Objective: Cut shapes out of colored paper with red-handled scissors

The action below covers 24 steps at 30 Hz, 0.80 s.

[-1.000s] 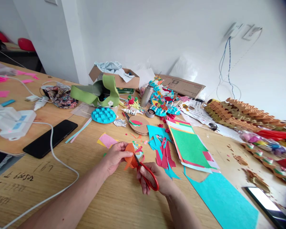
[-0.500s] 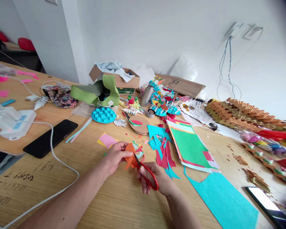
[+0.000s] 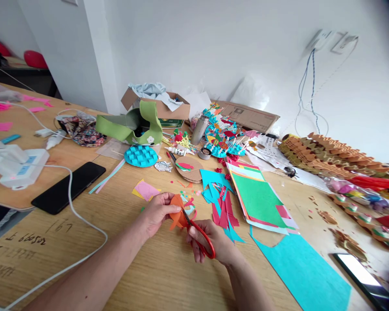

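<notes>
My left hand (image 3: 157, 211) pinches a piece of orange paper (image 3: 179, 219) between thumb and fingers, above the wooden table. A narrow strip of the same paper hangs from its lower edge. My right hand (image 3: 207, 242) is closed round the red handles of a pair of scissors (image 3: 210, 249), whose dark blades lie against the orange paper. Just behind the hands are small coloured paper bits (image 3: 190, 201) and a pink paper piece (image 3: 146, 190) on a yellow one. Red paper strips (image 3: 223, 211) and blue scraps (image 3: 217, 183) lie beyond my right hand.
A stack of coloured paper (image 3: 259, 196) and a large blue sheet (image 3: 311, 272) lie at right. A black phone (image 3: 69, 188), a white cable (image 3: 84, 220) and a power strip (image 3: 24, 168) are at left. Behind stand a green bag (image 3: 129, 127), a metal flask (image 3: 200, 129) and a cardboard box (image 3: 173, 110).
Almost nothing differs. My right hand and the scissor handles have shifted very slightly; the orange paper stays in my left hand.
</notes>
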### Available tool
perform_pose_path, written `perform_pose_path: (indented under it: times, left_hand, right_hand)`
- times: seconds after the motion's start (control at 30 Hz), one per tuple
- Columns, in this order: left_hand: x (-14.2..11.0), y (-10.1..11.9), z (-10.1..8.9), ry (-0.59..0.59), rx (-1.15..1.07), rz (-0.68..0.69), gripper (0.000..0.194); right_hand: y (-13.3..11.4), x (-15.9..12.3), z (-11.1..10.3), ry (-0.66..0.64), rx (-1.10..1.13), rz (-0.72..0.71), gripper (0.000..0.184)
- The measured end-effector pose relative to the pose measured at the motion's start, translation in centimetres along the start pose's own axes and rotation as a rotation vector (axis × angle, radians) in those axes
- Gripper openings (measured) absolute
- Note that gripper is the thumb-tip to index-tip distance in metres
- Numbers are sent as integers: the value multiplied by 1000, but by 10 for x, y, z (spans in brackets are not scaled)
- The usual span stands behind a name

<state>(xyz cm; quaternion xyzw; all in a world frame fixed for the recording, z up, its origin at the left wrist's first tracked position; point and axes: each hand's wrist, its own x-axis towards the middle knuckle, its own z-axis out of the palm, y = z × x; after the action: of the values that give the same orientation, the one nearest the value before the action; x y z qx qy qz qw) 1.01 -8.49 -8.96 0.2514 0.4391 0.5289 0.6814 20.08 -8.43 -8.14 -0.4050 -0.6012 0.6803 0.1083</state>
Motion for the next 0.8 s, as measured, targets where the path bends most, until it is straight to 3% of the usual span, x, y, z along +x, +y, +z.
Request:
perform_pose_path:
  times: [0.8]
  left_hand:
    - [-1, 0, 0, -4, 49, -3, 35]
  right_hand:
    - [4, 1, -2, -15, 35, -14, 64]
